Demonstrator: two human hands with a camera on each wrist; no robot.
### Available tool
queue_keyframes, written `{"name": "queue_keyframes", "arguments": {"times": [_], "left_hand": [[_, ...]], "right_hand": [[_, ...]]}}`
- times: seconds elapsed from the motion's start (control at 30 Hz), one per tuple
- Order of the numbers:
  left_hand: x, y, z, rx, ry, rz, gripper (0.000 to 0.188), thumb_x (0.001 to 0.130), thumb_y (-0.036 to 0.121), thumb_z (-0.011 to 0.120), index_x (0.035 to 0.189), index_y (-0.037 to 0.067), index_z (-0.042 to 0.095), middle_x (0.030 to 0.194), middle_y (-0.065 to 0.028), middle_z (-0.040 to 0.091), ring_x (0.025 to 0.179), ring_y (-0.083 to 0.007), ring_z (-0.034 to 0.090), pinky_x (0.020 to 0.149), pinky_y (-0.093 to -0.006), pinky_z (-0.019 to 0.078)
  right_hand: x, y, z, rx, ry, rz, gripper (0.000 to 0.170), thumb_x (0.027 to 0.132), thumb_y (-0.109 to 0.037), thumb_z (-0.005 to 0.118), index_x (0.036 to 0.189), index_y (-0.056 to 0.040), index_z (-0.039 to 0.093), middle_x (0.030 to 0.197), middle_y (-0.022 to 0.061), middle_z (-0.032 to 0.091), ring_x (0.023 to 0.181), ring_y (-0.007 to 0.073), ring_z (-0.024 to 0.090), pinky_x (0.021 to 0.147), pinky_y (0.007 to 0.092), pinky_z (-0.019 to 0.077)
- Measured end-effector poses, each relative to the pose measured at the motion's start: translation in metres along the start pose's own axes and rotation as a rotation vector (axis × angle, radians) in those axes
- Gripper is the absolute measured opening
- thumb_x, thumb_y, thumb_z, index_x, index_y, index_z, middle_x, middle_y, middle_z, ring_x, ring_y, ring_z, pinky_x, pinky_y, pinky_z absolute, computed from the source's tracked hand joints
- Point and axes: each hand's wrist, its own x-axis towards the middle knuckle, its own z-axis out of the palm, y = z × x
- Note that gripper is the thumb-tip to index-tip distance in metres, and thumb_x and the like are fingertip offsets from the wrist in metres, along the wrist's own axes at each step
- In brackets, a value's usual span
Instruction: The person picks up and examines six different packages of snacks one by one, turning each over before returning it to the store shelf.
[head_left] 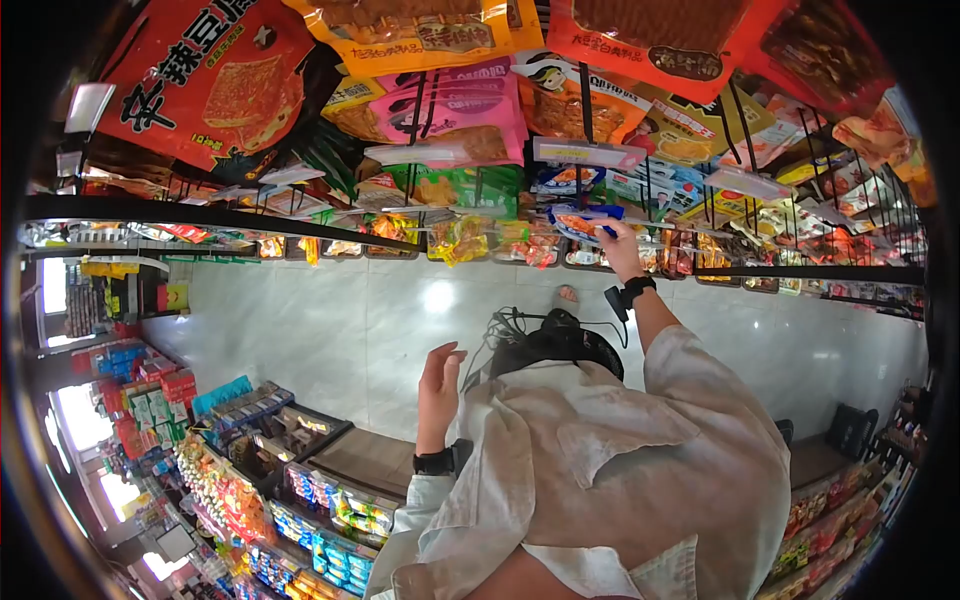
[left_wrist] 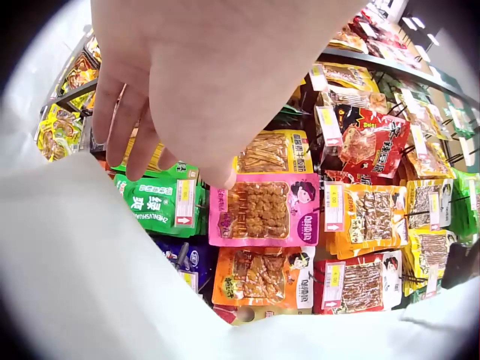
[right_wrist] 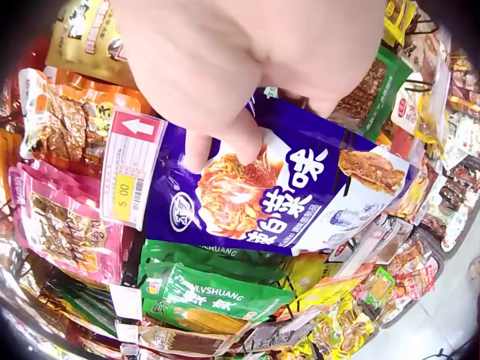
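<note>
My right hand (head_left: 622,250) reaches to the hanging snack rack and pinches a blue snack bag (right_wrist: 232,199) by its upper edge. Two fingertips lie on the front of that bag, which has a picture of shredded food. Green snack bags (right_wrist: 214,300) hang below it, and a price tag (right_wrist: 133,169) marked 5.00 stands at its left. Held in front of my body over the aisle, my left hand (head_left: 438,390) is empty with its fingers loosely bent. In the left wrist view it overlaps a pink snack bag (left_wrist: 266,210) on the rack.
Orange snack bags (left_wrist: 262,274) and a large red bag (head_left: 215,85) hang on hooks nearby. A black rail (head_left: 200,220) runs along the rack. Beneath lies the pale tiled floor (head_left: 300,320). Behind me stand shelves with blue packets (head_left: 340,560).
</note>
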Motion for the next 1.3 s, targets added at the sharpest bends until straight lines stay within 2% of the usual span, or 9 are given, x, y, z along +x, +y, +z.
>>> {"name": "queue_keyframes", "arguments": {"times": [0.23,0.33,0.53,0.63,0.73,0.93,1.03,1.13,1.3], "left_hand": [[0.003,0.009,0.023,0.004,0.033,-0.041,0.032,0.106,0.023,0.051,0.125,-0.001,0.057,0.111,-0.0122,0.07,0.105,-0.0163,0.063,0.094,-0.0292,0.0473],[0.004,0.009,0.029,0.012,0.032,-0.057,0.031,0.106,0.023,0.052,0.125,0.0,0.058,0.109,-0.0115,0.071,0.103,-0.0149,0.062,0.092,-0.0283,0.0478],[0.007,0.007,0.033,0.041,0.024,-0.055,0.032,0.105,0.023,0.054,0.126,0.0,0.058,0.109,-0.0103,0.071,0.103,-0.0146,0.063,0.091,-0.0283,0.0482],[0.007,0.007,0.035,0.034,0.026,-0.055,0.033,0.105,0.025,0.054,0.126,0.0,0.058,0.109,-0.0105,0.071,0.103,-0.0153,0.063,0.091,-0.0289,0.0483],[0.005,0.006,0.035,0.079,0.007,-0.061,0.031,0.107,0.023,0.051,0.125,0.0,0.057,0.108,-0.0099,0.07,0.105,-0.015,0.062,0.092,-0.0286,0.0467],[0.003,0.008,0.032,0.085,0.015,-0.056,0.033,0.106,0.025,0.051,0.125,-0.001,0.057,0.108,-0.0113,0.07,0.104,-0.0165,0.063,0.093,-0.0294,0.0468],[0.001,0.017,0.03,0.142,0.022,-0.04,0.034,0.106,0.026,0.051,0.125,-0.002,0.057,0.108,-0.0122,0.071,0.104,-0.0171,0.063,0.093,-0.0296,0.0471],[0.0,0.008,0.027,0.117,0.035,-0.058,0.033,0.104,0.026,0.054,0.126,0.001,0.059,0.111,-0.0111,0.071,0.104,-0.0173,0.064,0.089,-0.0298,0.0491],[-0.006,0.002,0.021,0.12,0.033,-0.054,0.034,0.104,0.027,0.054,0.127,0.001,0.059,0.112,-0.0111,0.071,0.104,-0.0171,0.064,0.09,-0.03,0.0489]], "right_hand": [[0.011,0.006,0.002,0.082,-0.058,0.073,0.015,0.095,-0.008,0.066,0.106,0.0001,0.071,0.092,0.0023,0.069,0.085,0.0094,0.061,0.076,0.0259,0.0494],[0.011,0.003,0.003,0.08,-0.06,0.012,0.015,0.096,-0.011,0.066,0.107,-0.0018,0.071,0.088,-0.0001,0.069,0.079,0.0078,0.059,0.068,0.0251,0.0487],[0.011,-0.032,-0.004,0.158,-0.051,0.315,0.017,0.092,-0.012,0.068,0.105,-0.0015,0.069,0.087,0.006,0.071,0.075,0.0094,0.064,0.066,0.0294,0.0499],[0.017,0.001,0.001,-0.043,-0.068,0.305,0.017,0.096,-0.019,0.066,0.11,-0.0087,0.068,0.083,-0.0018,0.065,0.065,0.0044,0.052,0.054,0.0244,0.0399],[0.018,-0.019,0.002,0.17,-0.069,0.161,0.018,0.096,-0.019,0.066,0.111,-0.0088,0.067,0.084,-0.0023,0.065,0.065,0.0047,0.051,0.055,0.0242,0.0399],[0.02,0.0,0.012,0.233,-0.045,0.149,0.016,0.096,-0.013,0.064,0.112,-0.0087,0.066,0.084,-0.0029,0.063,0.066,0.0052,0.051,0.06,0.0236,0.0425],[0.021,-0.023,-0.001,0.15,-0.109,0.333,0.018,0.095,-0.008,0.063,0.113,-0.0096,0.067,0.091,-0.001,0.066,0.073,0.0076,0.055,0.069,0.0243,0.0457],[0.028,-0.009,0.005,0.091,-0.067,0.085,0.022,0.093,-0.006,0.063,0.114,-0.0107,0.067,0.101,0.003,0.068,0.085,0.0101,0.058,0.078,0.026,0.0465],[0.044,-0.022,0.02,0.025,0.024,0.067,0.038,0.089,0.001,0.064,0.124,-0.0127,0.065,0.116,0.0063,0.067,0.108,0.0195,0.06,0.095,0.0304,0.0446]]}}
